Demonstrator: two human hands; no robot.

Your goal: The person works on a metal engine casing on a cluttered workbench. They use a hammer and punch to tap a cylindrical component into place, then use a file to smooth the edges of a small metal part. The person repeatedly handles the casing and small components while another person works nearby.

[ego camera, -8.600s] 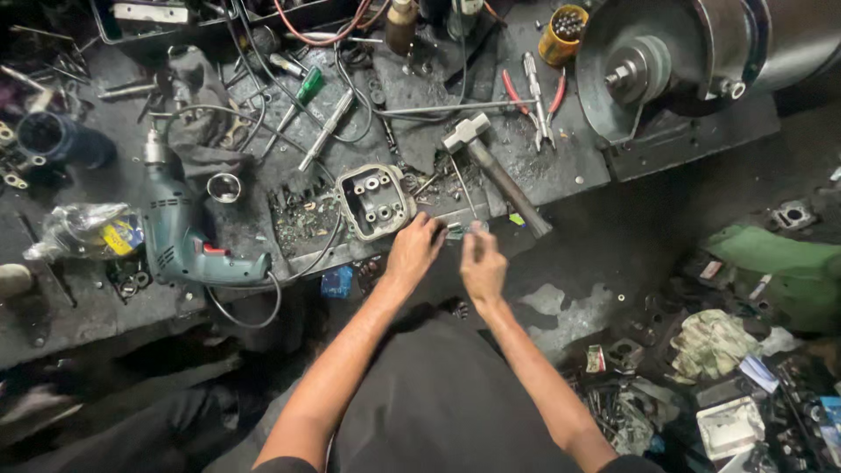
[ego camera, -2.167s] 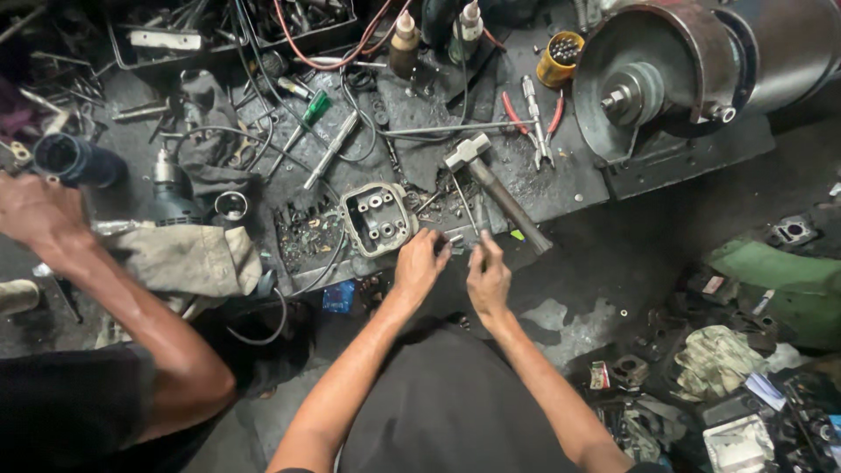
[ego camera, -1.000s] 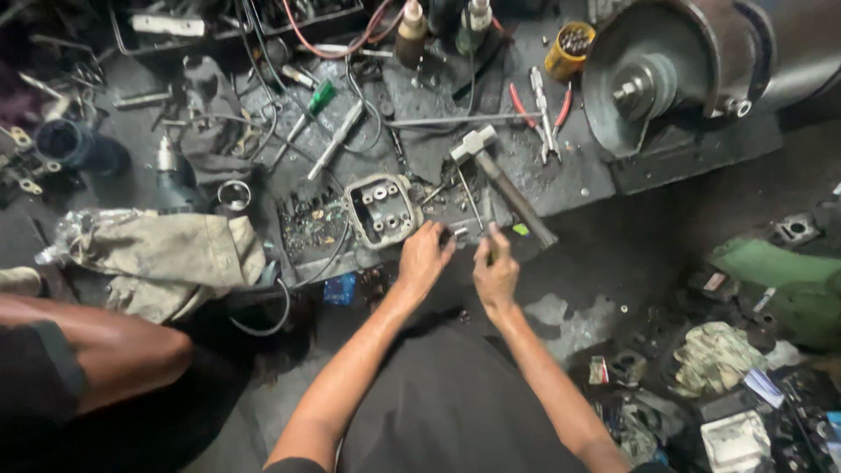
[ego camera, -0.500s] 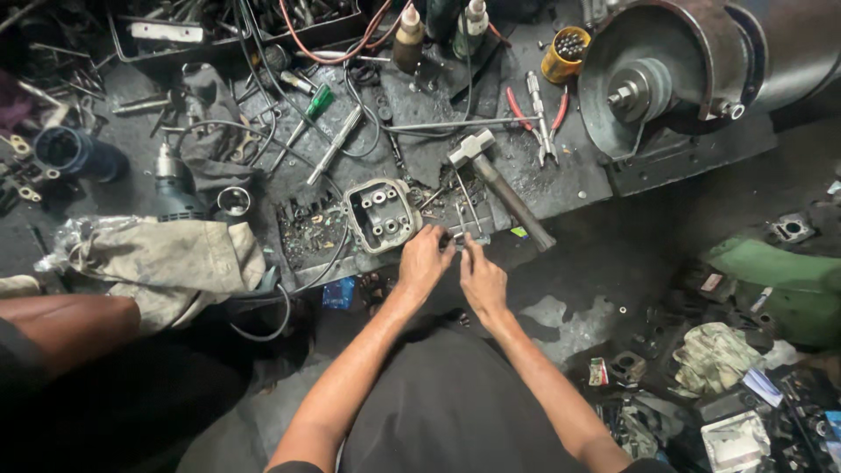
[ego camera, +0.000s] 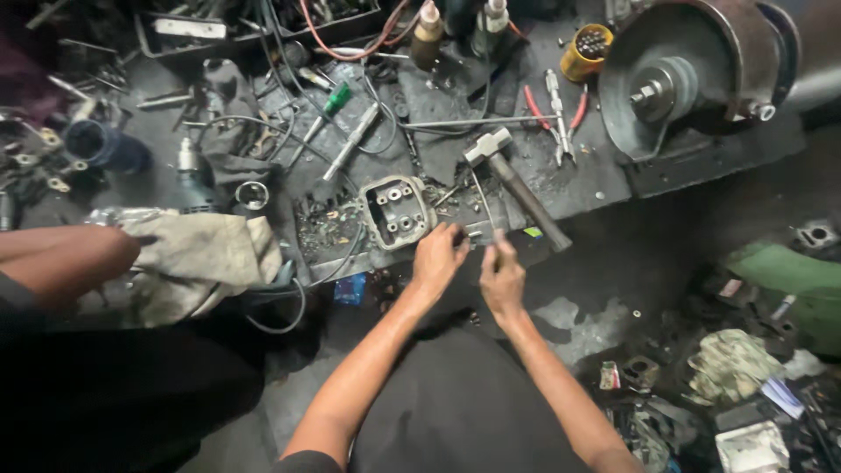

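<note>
Greasy black steel everywhere on this tabletop (ego camera: 604,188), and my two hands sit close together at its near edge, centre of the frame. My left hand (ego camera: 438,260) has its fingers curled down just below the square metal housing (ego camera: 396,210) with its four round holes; what they pinch, I cannot tell. My right hand (ego camera: 501,273) is closed around a thin metal rod (ego camera: 484,203), gripping it at the low end.

The rod is the piece in hand: its long axis runs nearly up and down the frame, leaning slightly to the left as it rises, with the free tip pointing toward the head of the hammer (ego camera: 517,188) and the held end pointing back at me.

To do this well, I judge a steady grip counts, with the left hand bracing close by so the thin rod doesn't flex or skid among the loose scraps.

The hammer lies just beside, handle slanting to the lower right. A dirty cloth (ego camera: 197,263) lies at centre left, beside another person's arm (ego camera: 66,258).
</note>
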